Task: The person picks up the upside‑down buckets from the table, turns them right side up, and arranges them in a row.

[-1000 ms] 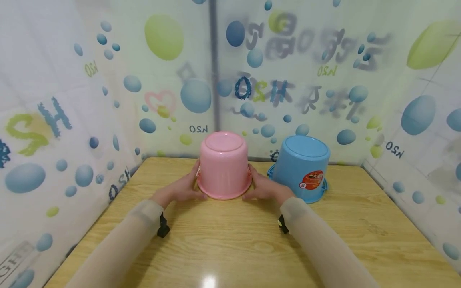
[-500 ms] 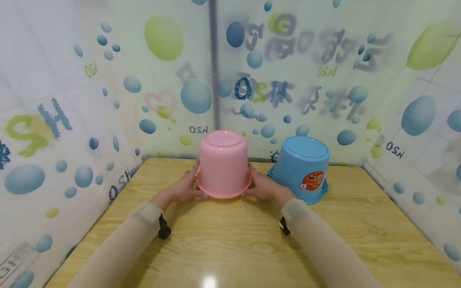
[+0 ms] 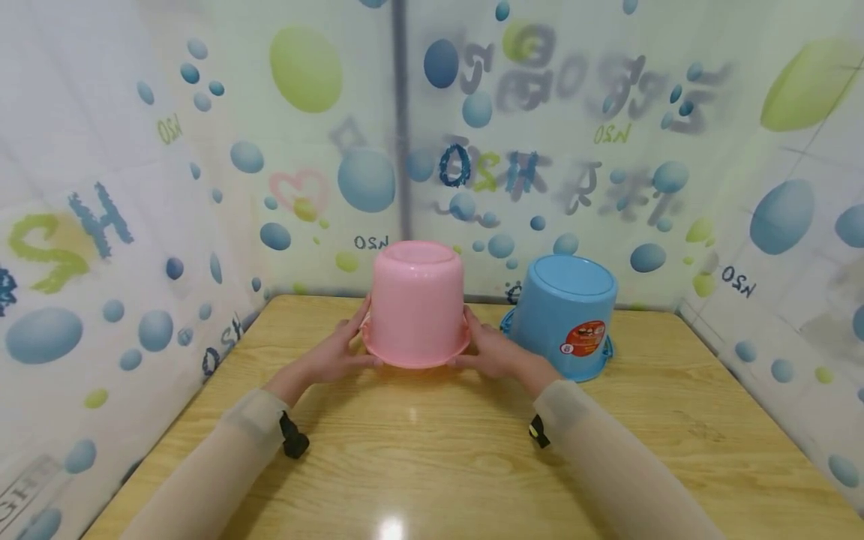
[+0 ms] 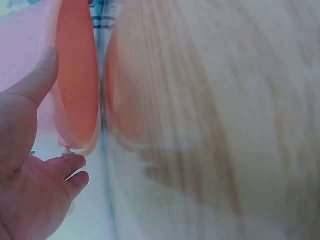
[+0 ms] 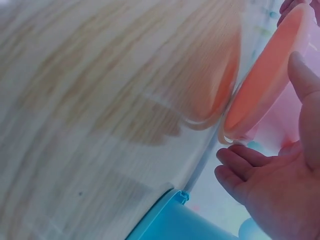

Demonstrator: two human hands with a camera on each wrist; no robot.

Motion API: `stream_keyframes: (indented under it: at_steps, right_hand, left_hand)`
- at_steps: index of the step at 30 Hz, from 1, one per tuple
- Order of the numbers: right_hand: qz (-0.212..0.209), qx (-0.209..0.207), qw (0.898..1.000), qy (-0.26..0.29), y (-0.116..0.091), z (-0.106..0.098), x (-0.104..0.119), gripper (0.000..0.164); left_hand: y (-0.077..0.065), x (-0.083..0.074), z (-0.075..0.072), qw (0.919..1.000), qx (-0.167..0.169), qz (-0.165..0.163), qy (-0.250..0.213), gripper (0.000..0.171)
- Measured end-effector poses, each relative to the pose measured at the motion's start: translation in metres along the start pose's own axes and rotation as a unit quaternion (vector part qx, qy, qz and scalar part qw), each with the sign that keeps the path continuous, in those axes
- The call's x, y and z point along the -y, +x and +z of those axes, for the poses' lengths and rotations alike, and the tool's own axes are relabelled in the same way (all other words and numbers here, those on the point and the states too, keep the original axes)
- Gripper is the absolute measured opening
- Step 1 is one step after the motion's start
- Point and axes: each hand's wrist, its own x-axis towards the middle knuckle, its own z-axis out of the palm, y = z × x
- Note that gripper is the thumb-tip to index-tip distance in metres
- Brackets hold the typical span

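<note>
An upside-down pink bucket (image 3: 418,307) is held between both hands near the back of the table. My left hand (image 3: 332,355) grips its left side at the rim, thumb on the near edge and fingers by the handle joint. On the opposite side my right hand (image 3: 496,352) holds the rim the same way. Both wrist views show the near rim (image 4: 51,100) raised off the tabletop, with the orange-lit inside visible. Beyond my right hand stands an upside-down blue bucket (image 3: 563,307) with a red label; in the right wrist view its rim (image 5: 159,210) rests on the table.
The glossy wood-grain table (image 3: 418,465) reflects the pink bucket. Printed curtains with blue and green dots hang behind it (image 3: 304,150) and along both sides. The blue bucket stands close to the right hand.
Held by both hands, the pink bucket has risen slightly and shifted a little left. My left forearm has moved a bit left. The blue bucket has stayed put.
</note>
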Motion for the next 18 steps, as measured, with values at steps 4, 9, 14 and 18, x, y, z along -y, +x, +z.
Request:
stream_keyframes:
  at_steps: [4, 9, 14, 18]
  right_hand:
    - [-0.007, -0.007, 1.0, 0.019, -0.003, 0.0, 0.0, 0.117]
    - [-0.005, -0.015, 0.998, 0.053, -0.008, -0.001, 0.003, 0.112]
    - [-0.007, -0.02, 0.996, 0.086, -0.013, -0.001, 0.008, 0.106]
    - [-0.006, -0.029, 0.995, 0.094, -0.015, -0.002, 0.009, 0.101]
  left_hand:
    - [-0.002, -0.001, -0.003, 0.9998, -0.004, 0.017, -0.009, 0.119]
    - [-0.007, -0.004, -0.005, 0.9995, -0.016, 0.025, -0.011, 0.112]
    - [-0.012, -0.009, -0.008, 0.9994, -0.029, 0.016, -0.011, 0.105]
    - [-0.014, -0.014, -0.009, 0.999, -0.037, 0.014, -0.018, 0.1]
